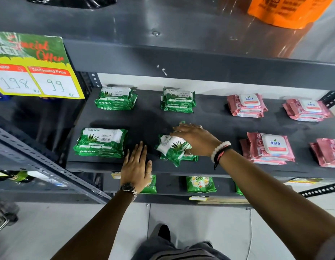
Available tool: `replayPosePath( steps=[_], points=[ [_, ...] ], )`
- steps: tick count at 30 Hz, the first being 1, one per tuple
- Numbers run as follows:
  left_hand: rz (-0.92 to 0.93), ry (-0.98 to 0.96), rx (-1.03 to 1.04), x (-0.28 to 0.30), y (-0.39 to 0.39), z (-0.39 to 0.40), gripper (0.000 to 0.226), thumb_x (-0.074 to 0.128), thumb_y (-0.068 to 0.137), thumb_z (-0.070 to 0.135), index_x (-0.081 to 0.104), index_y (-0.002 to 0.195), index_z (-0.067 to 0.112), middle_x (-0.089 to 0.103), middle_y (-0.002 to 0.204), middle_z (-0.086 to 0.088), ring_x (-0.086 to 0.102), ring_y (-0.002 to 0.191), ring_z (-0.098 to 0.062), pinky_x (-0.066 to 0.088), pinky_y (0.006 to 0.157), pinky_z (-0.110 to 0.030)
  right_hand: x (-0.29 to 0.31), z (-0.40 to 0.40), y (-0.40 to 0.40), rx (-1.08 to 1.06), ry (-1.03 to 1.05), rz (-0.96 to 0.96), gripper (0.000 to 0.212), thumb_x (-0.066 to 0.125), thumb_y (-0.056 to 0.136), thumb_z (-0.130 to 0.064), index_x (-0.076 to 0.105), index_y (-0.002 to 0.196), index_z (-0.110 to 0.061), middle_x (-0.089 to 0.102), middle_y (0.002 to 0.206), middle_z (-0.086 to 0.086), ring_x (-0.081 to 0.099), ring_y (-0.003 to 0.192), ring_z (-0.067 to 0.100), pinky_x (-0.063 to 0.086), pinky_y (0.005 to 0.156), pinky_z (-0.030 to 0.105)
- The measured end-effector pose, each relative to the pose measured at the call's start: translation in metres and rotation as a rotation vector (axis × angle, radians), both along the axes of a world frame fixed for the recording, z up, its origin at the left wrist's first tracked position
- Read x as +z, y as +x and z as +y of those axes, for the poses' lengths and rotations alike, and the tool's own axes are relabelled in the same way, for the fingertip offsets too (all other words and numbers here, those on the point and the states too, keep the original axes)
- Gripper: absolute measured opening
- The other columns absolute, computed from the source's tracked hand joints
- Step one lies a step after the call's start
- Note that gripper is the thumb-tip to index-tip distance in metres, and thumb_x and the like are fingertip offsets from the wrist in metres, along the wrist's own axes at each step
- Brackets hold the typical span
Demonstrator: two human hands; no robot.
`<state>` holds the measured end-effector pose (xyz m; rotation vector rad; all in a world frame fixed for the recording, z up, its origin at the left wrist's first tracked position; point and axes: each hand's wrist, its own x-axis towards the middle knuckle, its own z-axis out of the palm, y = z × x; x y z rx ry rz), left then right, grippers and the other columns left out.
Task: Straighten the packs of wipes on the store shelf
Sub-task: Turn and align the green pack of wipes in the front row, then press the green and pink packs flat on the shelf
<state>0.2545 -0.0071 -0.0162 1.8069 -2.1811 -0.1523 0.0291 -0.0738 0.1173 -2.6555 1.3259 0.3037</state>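
Observation:
On the dark shelf (144,117) lie green Origami wipe packs and pink Kara wipe packs in small stacks. The front middle green stack (172,150) is skewed, its top pack turned at an angle. My right hand (194,139) lies on top of that stack, fingers spread over the top pack. My left hand (136,166) rests flat and open on the shelf's front edge, just left of the skewed stack, holding nothing. Neat green stacks sit at front left (101,142), back left (116,98) and back middle (178,100).
Pink Kara stacks sit at back right (247,105), far back right (307,109), front right (269,149) and at the right edge (327,152). A yellow price sign (37,72) hangs at left. Green packets (200,183) lie on the shelf below. An orange bag (286,10) sits above.

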Motion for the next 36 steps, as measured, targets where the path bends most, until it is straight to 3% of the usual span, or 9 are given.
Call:
replayPosePath(
  steps=[2,6,20,24,28,31,36],
  points=[
    [0.008,-0.005,-0.002,-0.001,0.000,0.000,0.057,0.031,0.092,0.032,0.044,0.138,0.001,0.036,0.149,-0.015,0.034,0.136,-0.029,0.021,0.112,-0.046,-0.003,0.004,0.001,-0.111,-0.010,-0.069,0.079,0.076,0.074,-0.031,0.036,0.142,-0.024,0.043,0.143,0.005,0.036,0.135,0.026,0.038,0.107,0.045],
    [0.043,-0.012,0.007,0.000,-0.001,0.001,0.055,0.033,0.092,0.031,0.045,0.138,0.002,0.037,0.149,-0.014,0.034,0.136,-0.029,0.023,0.112,-0.046,-0.011,0.013,0.005,-0.304,-0.057,-0.145,0.081,0.076,0.068,-0.050,0.043,0.134,-0.018,0.049,0.128,0.010,0.045,0.122,0.028,0.048,0.098,0.046],
    [0.048,0.009,-0.002,-0.004,0.001,0.000,0.055,0.031,0.094,0.032,0.043,0.139,0.003,0.036,0.150,-0.014,0.033,0.137,-0.029,0.021,0.113,-0.044,-0.014,0.019,0.009,-0.372,-0.056,-0.178,0.085,0.077,0.065,-0.055,0.042,0.133,-0.019,0.048,0.126,0.010,0.046,0.120,0.029,0.050,0.092,0.046],
    [0.149,-0.015,0.028,0.002,-0.001,0.000,0.057,0.024,0.096,0.032,0.040,0.140,0.001,0.030,0.152,-0.013,0.029,0.139,-0.028,0.020,0.114,-0.045,-0.008,0.017,-0.013,-0.412,-0.057,-0.206,0.095,0.055,0.070,-0.075,0.036,0.138,-0.012,0.044,0.139,0.013,0.044,0.126,0.031,0.043,0.104,0.048],
    [0.388,-0.175,0.064,0.042,-0.029,-0.011,0.053,0.027,0.095,0.024,0.038,0.141,0.000,0.029,0.152,-0.017,0.019,0.142,-0.028,0.014,0.115,-0.049,-0.008,0.014,-0.070,-0.602,-0.178,-0.300,0.079,0.041,0.087,-0.063,0.033,0.140,-0.006,0.039,0.146,0.019,0.037,0.135,0.036,0.033,0.112,0.049],
    [0.353,-0.218,-0.048,0.070,-0.065,-0.030,0.053,0.030,0.094,0.022,0.038,0.140,-0.003,0.030,0.151,-0.021,0.021,0.141,-0.032,0.011,0.115,-0.049,-0.013,0.014,-0.121,-0.733,-0.273,-0.292,0.082,0.032,0.087,-0.062,0.029,0.142,-0.001,0.034,0.150,0.023,0.029,0.140,0.037,0.026,0.116,0.051],
    [0.129,-0.096,-0.159,0.074,-0.113,-0.061,0.065,0.021,0.092,0.035,0.031,0.143,-0.004,0.025,0.153,-0.019,0.017,0.143,-0.031,0.005,0.116,-0.047,-0.016,0.012,-0.179,-0.910,-0.310,-0.243,0.077,0.024,0.087,-0.052,0.021,0.147,-0.004,0.020,0.158,0.015,0.011,0.148,0.030,0.008,0.121,0.048]
  ],
)
